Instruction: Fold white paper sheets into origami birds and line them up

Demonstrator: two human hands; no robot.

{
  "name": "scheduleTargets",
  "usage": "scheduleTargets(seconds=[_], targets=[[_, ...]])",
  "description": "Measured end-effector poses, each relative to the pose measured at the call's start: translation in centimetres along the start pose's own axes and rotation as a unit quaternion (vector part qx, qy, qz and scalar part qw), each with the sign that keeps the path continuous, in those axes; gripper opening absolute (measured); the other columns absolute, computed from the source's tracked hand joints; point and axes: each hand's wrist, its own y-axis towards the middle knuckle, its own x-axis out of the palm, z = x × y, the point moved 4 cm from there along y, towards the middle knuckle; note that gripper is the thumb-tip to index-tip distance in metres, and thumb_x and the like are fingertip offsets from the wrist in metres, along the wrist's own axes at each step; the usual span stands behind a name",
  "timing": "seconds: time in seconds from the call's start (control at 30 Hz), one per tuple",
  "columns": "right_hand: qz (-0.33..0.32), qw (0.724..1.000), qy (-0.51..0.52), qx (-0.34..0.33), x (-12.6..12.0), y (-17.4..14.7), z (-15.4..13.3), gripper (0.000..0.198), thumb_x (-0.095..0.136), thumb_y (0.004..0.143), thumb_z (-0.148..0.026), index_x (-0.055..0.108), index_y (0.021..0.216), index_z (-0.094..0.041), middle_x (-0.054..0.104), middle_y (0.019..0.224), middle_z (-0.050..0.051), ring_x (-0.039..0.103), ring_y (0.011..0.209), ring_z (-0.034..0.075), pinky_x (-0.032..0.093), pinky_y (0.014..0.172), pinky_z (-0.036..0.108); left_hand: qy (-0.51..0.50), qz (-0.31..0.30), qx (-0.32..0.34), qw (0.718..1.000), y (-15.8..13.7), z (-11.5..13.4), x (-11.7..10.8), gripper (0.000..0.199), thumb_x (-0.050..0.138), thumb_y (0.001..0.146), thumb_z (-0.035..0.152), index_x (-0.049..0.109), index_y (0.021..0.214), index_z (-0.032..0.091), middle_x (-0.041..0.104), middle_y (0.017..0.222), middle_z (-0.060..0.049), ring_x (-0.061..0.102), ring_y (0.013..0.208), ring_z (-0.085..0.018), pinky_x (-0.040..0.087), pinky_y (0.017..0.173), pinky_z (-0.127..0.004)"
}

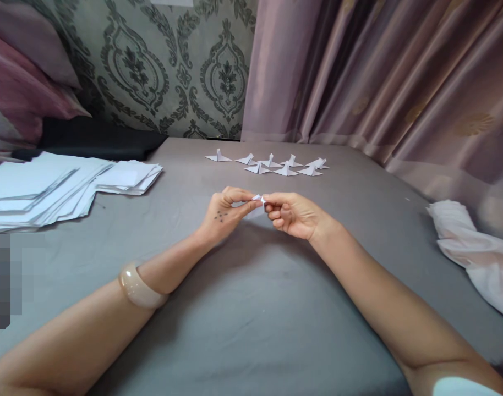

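Between my two hands, above the grey sheet, is a small piece of folded white paper (257,209). My left hand (230,212) pinches its top from the left with thumb and forefinger. From the right, my right hand (290,214) grips the same top edge with thumb and forefinger, its other fingers curled in. Both sets of fingertips nearly meet and hide much of the paper's shape. Beyond the hands stand several folded white paper figures (287,169) with pointed wings and upright peaks, set out in loose rows.
Stacks of white paper sheets (40,184) lie at the left, with smaller pieces (130,176) beside them. A black cloth (103,137) is behind. Crumpled white fabric (470,242) lies at the right edge, under pink curtains (359,71). Grey bedding (251,330) spreads underneath everything.
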Motion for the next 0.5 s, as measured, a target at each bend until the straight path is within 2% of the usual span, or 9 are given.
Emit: scheduleTargets(seconds=[0.27, 0.5], targets=[[-0.014, 1.000, -0.008, -0.018, -0.01, 0.16, -0.04, 0.012, 0.069, 0.066, -0.018, 0.058, 0.066, -0.014, 0.050, 0.059, -0.004, 0.035, 0.045, 0.002, 0.026, 0.038, 0.015, 0.012, -0.005, 0.006, 1.000, -0.04, -0.05, 0.04, 0.015, 0.074, 0.074, 0.037, 0.074, 0.075, 0.023, 0.072, 0.082, -0.003, 0.063, 0.084, -0.018, 0.048, 0.081, -0.033], [0.032, 0.998, -0.046, -0.025, 0.19, -0.15, 0.09, 0.014, 0.068, 0.063, -0.019, 0.054, 0.061, -0.016, 0.047, 0.058, -0.004, 0.036, 0.047, 0.004, 0.026, 0.039, 0.018, 0.054, -0.006, 0.051, 0.997, -0.25, 0.34, 0.32, 0.014, 0.072, 0.076, 0.037, 0.073, 0.076, 0.023, 0.072, 0.081, -0.003, 0.062, 0.083, -0.017, 0.048, 0.079, -0.032]])
